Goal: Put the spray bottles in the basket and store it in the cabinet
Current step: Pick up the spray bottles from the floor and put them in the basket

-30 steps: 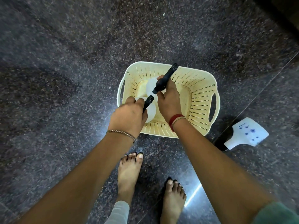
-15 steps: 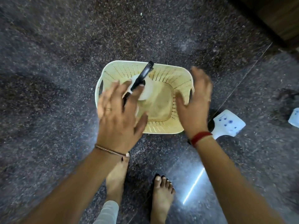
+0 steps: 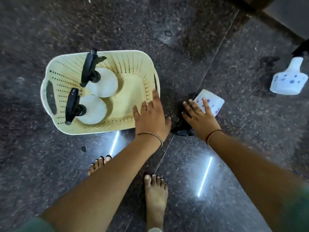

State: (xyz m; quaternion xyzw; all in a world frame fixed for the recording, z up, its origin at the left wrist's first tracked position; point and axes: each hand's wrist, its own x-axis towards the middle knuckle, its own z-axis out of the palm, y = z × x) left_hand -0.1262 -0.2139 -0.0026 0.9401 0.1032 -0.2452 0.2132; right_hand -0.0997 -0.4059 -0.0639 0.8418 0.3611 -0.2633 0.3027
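A cream perforated basket (image 3: 133, 64) stands on the dark floor with two white spray bottles upright in its left half, one toward the back (image 3: 103, 82) and one nearer me (image 3: 93, 109), both with black trigger heads. My left hand (image 3: 150, 116) is open over the basket's near right corner. My right hand (image 3: 199, 116) is open with fingers spread, just over a third white bottle with blue flowers (image 3: 212, 102) lying on the floor beside the basket. Its black head (image 3: 182, 132) shows under my wrist. A fourth flowered bottle (image 3: 287, 81) lies at the far right.
My bare feet (image 3: 155, 195) stand on the polished dark granite floor (image 3: 184, 39) below the basket. A dark wooden edge (image 3: 275, 19) runs across the top right corner. Small dark specks (image 3: 84, 149) lie near the basket. Ceiling lights reflect as bright streaks on the floor.
Both hands have let go of the two bottles, which now stand in the basket. The hands moved right; the right one now reaches the flowered bottle on the floor. My view shifted right.
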